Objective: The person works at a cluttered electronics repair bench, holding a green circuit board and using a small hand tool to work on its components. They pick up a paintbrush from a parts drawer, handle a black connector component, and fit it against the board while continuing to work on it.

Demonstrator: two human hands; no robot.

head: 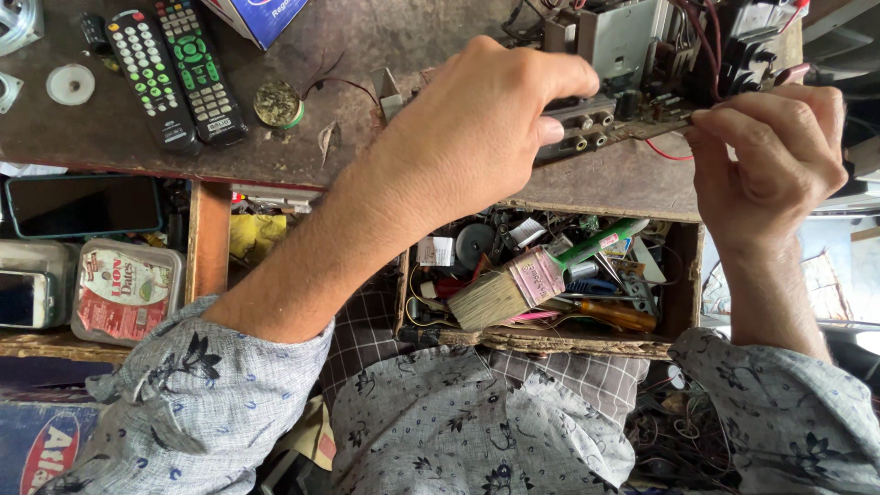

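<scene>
Left hand (486, 119) fingers curled gripping circuit board (614, 82), right hand (779, 156) fingers pinched on its edge

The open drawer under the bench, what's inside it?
A paintbrush with a green handle lies on top in the drawer, over an orange-handled screwdriver, wires and small parts. Whatever is beneath that clutter is covered.
</scene>
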